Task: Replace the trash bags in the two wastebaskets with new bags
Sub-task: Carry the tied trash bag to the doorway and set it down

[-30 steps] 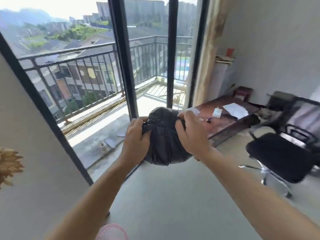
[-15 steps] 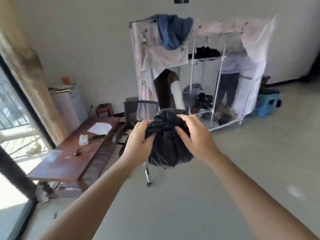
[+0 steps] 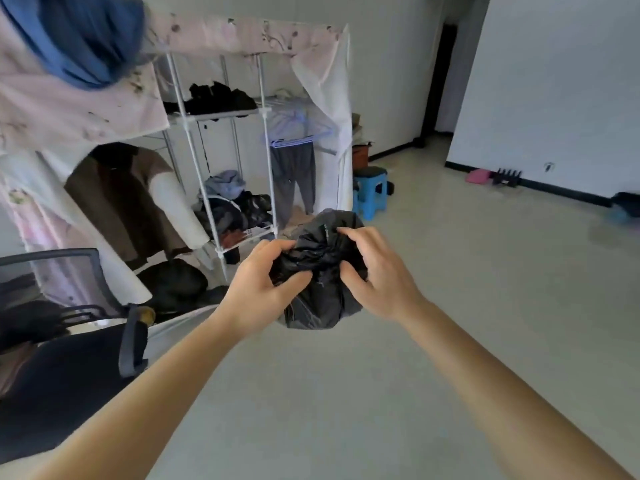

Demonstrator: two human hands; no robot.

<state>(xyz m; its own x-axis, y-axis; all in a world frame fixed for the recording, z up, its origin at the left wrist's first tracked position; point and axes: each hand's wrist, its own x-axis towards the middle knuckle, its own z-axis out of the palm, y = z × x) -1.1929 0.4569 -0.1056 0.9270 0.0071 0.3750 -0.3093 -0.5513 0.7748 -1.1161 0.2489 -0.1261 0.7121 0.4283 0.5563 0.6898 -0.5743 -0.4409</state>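
Note:
A full black trash bag (image 3: 320,268), bunched into a ball, hangs in the air at chest height in front of me. My left hand (image 3: 261,289) grips its left side with the fingers dug into the plastic. On the bag's right side, my right hand (image 3: 377,271) holds the gathered top with curled fingers. No wastebasket shows clearly; a dark blurred object (image 3: 625,206) sits at the far right edge.
A fabric wardrobe (image 3: 214,140) with hanging clothes stands ahead on the left. A black office chair (image 3: 65,358) is close at my lower left. A blue stool (image 3: 370,192) stands beside the wardrobe. Pale open floor stretches right toward a dark doorway (image 3: 443,81).
My view has swung right, from the balcony window past the desk to the wardrobe and room. Both hands have stayed on the black bag, kneading its top.

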